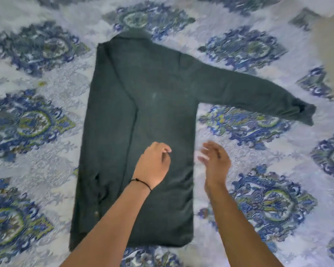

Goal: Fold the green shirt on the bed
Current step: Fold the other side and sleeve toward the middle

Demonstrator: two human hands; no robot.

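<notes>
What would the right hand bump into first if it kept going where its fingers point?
Probably the green shirt. The right hand points up and left at the shirt's near edge, right beside it. Its height is unclear, so it may pass just above.

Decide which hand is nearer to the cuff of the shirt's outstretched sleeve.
Right. The right hand is at the right edge of the green shirt, below and left of the cuff. The left hand is over the shirt's middle, farther left.
</notes>
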